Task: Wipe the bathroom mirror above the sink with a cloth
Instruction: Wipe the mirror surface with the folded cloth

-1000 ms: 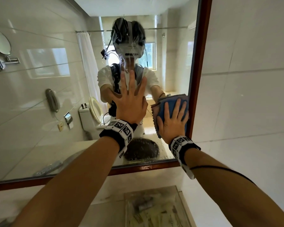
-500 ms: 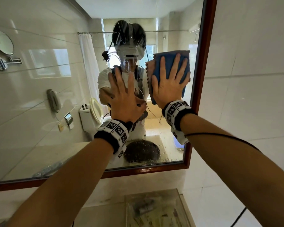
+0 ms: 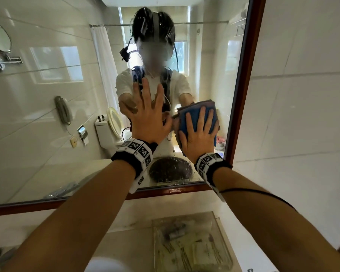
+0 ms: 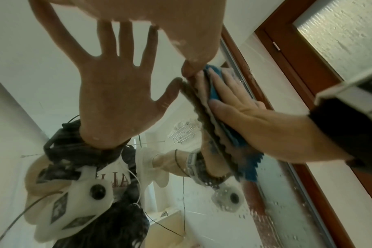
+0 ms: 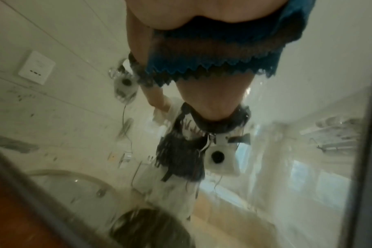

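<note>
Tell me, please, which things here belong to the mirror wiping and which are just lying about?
In use:
mirror
cloth, pressed flat by the right hand
left hand, flat on the glass

Just lying about:
clear tray on the counter

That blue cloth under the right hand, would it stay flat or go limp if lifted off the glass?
Probably limp: the blue cloth lies folded in thin layers, its zigzag edge hanging loose below the right hand. It looks light, since flat fingers alone pin it to the mirror. On droplet-speckled glass it likely slides easily.
</note>
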